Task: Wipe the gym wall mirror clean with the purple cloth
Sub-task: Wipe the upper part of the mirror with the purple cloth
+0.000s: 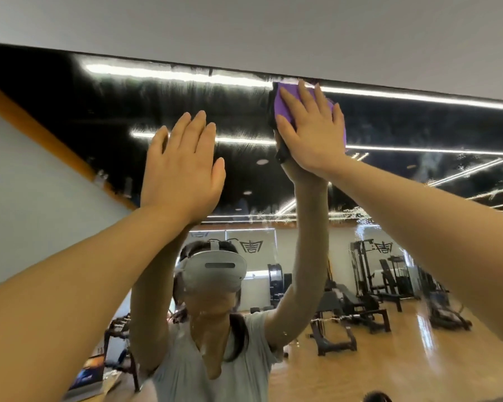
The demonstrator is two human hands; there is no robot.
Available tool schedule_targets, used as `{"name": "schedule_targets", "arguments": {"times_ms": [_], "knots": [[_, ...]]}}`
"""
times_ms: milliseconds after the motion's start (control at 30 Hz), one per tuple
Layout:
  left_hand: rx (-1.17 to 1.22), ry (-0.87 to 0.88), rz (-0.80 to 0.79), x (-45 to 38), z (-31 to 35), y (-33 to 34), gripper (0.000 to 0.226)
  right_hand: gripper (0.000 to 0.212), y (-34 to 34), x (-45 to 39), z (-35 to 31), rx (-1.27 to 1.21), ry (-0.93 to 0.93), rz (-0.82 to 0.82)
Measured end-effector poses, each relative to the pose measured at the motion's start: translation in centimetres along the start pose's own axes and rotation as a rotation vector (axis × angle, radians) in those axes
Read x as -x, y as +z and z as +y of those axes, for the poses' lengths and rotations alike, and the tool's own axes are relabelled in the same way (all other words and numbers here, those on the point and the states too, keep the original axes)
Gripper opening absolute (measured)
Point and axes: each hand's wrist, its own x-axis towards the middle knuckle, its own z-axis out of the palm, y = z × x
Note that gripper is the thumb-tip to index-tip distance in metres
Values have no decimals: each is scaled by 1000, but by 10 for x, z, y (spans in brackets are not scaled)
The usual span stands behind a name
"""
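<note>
Spanning the wall ahead, mirror (105,117) reflecting gym machines (369,285), streaked along its top edge. Reaching up, left hand (183,169) pressing flat against the glass, grip apart with straight fingers. Higher, right hand (311,132) spreading fingers over purple cloth (288,103), pressing it just under the top edge.

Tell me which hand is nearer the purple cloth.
Right. The right hand presses flat on the purple cloth at the mirror's top edge; the left hand is off to its left, lower, touching no cloth.
</note>
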Motion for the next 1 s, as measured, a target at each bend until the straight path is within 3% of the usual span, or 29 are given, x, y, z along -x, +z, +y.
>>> {"name": "schedule_targets", "arguments": {"times_ms": [400, 800, 1000], "knots": [[0, 23, 29, -1, -2, 4, 64, 66, 9, 77, 5, -36, -33, 40], [-6, 33, 44, 0, -4, 9, 61, 54, -14, -19, 33, 18, 85, -40], [-2, 33, 45, 0, -4, 8, 60, 54, -14, -21, 34, 26, 84, -48]]}}
